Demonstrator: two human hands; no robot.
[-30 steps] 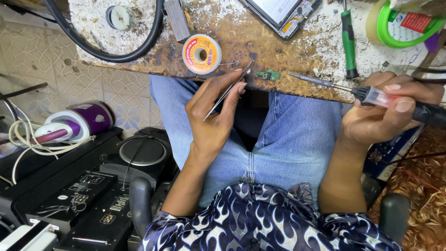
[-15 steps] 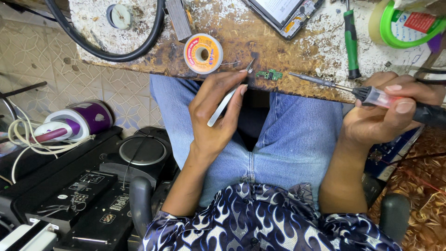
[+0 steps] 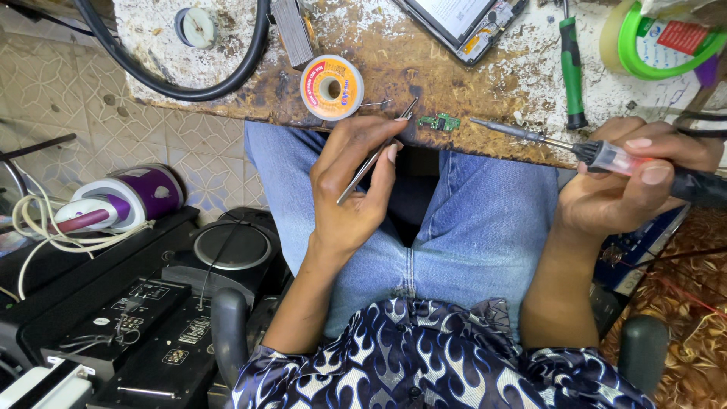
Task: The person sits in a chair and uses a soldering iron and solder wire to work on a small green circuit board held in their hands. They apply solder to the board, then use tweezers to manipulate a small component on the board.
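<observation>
A seated person is working at the edge of a worn worktop (image 3: 424, 45) with tweezers and a soldering iron.

The left hand (image 3: 356, 185) is pinching slim metal tweezers (image 3: 375, 155), their tips lying on the worktop edge just left of a small green circuit board (image 3: 440, 122). The right hand (image 3: 632, 178) is gripping a soldering iron (image 3: 575, 148), its tip pointing at the board from the right, just short of touching it. A spool of solder wire (image 3: 331, 87) is lying near the tweezers, and a green-handled screwdriver (image 3: 572, 64) is lying behind the iron.
</observation>
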